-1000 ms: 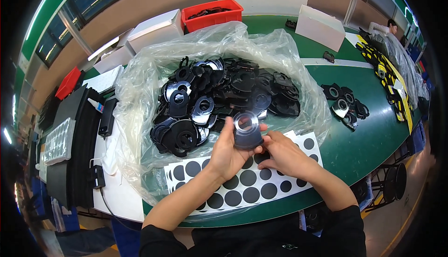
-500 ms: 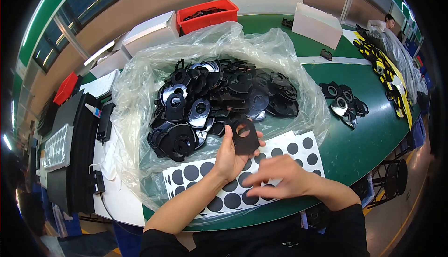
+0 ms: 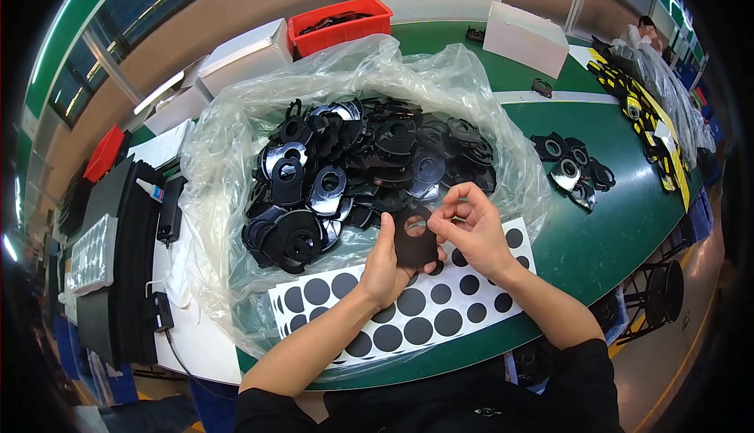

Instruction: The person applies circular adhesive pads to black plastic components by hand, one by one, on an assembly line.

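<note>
My left hand [image 3: 383, 271] grips a flat black plastic part [image 3: 416, 251] with a round hole near its top, thumb along its left edge. At the part's right edge, beside the hole, my right hand [image 3: 476, 235] has thumb and forefinger pinched together; whatever lies between them is too small to make out. Beneath both hands are white sheets [image 3: 428, 308] bearing rows of round dark stickers [image 3: 411, 302]. Just beyond, a heap of glossy and matt black parts [image 3: 385, 154] lies in an open clear plastic bag [image 3: 228, 162].
A red bin [image 3: 342, 28] of black parts and white boxes [image 3: 525, 40] stand along the back. On the green table [image 3: 620, 221], a few black parts [image 3: 572, 167] lie to the right. Black trays [image 3: 118, 268] are stacked at the left. Another person [image 3: 646, 31] is far right.
My right hand has risen from above the sticker sheets to the black part's right edge, its fingers now pinched. The left hand still holds the part.
</note>
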`<state>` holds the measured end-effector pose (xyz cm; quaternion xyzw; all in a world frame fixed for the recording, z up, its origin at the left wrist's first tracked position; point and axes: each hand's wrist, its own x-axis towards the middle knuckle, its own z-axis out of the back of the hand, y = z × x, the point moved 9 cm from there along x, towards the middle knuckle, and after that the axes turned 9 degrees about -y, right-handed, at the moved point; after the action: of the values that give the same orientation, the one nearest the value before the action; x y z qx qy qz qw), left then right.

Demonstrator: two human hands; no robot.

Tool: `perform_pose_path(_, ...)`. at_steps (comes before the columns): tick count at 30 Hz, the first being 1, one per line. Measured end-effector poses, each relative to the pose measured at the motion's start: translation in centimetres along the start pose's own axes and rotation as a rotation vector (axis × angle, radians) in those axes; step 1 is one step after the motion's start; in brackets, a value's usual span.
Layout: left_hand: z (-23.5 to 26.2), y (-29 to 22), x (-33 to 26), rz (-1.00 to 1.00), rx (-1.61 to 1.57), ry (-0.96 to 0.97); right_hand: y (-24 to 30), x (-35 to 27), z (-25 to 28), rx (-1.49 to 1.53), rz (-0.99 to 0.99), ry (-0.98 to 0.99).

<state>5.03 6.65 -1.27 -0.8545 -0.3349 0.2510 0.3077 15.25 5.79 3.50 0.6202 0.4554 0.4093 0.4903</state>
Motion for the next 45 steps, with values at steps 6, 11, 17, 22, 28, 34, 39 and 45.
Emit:
perform_pose_path(6, 0.0, 0.1, 0.0, 0.002, 0.011, -0.004, 0.1, 0.1, 0.0, -0.02, -0.009, 0.015)
perform_pose_path(11, -0.2, -0.1, -0.1, -0.005, 0.033, 0.0, 0.1, 0.1, -0.1, -0.005, -0.017, 0.021)
perform_pose_path(17, -0.4, -0.2, -0.2, -0.005, 0.026, 0.011, -0.2, 0.1, -0.1, 0.001, -0.032, 0.022)
perform_pose_path(22, -0.1, -0.2, -0.1, -0.02, 0.044, -0.05, -0.1, 0.1, 0.2, -0.081, 0.05, -0.011)
perform_pose_path(28, 0.5, -0.2, -0.2, -0.014, 0.053, -0.105, 1.4, -0.8, -0.4, -0.283, 0.262, -0.035)
perform_pose_path(34, 1.1, -0.2, -0.2, -0.052, -0.001, -0.129, 6.2, -4.6, -3.3, -0.946, 1.122, -0.051)
perform_pose_path(39, 0.5, -0.8, -0.4, -0.104, 0.03, -0.123, 6.9, -4.2, -3.3, -0.886, 0.918, -0.161)
perform_pose_path(45, -0.3, -0.3, -0.4, -0.092, 0.078, 0.001, 2.9, -0.2, 0.3, -0.457, 0.325, -0.081)
